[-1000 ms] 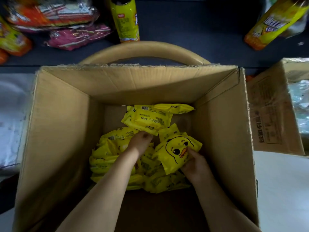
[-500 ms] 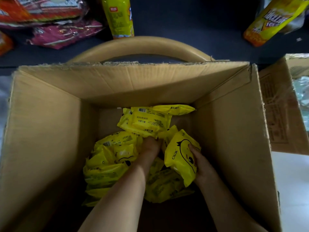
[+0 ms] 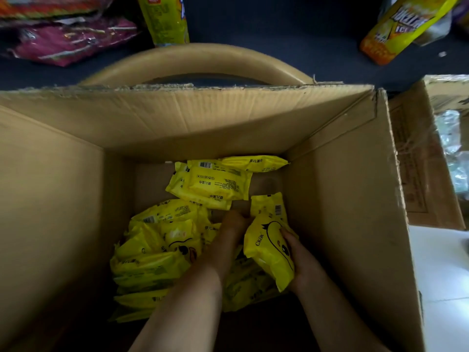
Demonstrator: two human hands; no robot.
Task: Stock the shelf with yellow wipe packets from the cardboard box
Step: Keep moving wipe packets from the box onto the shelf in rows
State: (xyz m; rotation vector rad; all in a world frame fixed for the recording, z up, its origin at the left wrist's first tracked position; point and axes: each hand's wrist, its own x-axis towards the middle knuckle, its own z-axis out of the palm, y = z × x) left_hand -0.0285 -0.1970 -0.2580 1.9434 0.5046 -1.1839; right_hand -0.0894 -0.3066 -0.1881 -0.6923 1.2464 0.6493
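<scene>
2 hands are down in the cardboard box (image 3: 63,199), and the likeliest failure is a slipped packet. The right hand (image 3: 304,262) holds 1 duck-face packet (image 3: 266,250) stood on edge, gripped from its right side with fingers (image 3: 286,236) curled onto the printed face. The film looks slick and the grip sits at one side, so a quick lift could let it swing or drop back. The left hand (image 3: 232,226) reaches forward just left of that packet, touching or nearly touching a barcode-side packet (image 3: 269,205) behind it. Its fingers are blurred and partly hidden, so I cannot tell whether it grips anything; a grab at a corner alone would probably pull loose. The box walls are high around both forearms, so a handful brought up wide could catch the right wall and spill. Most remaining stock is a loose pile (image 3: 157,252) at bottom left, with 3 or so flat packets (image 3: 213,185) by the far wall; none are on the shelf (image 3: 279,34) in view, so stocking looks far from done. The shelf beyond the box already carries a green-yellow bottle (image 3: 165,19) and an orange-yellow bottle (image 3: 398,26), which a careless placement could knock. A second box (image 3: 426,174) stands just beside on the right. Both forearms enter from the bottom edge, angled inward, wrists close together.
</scene>
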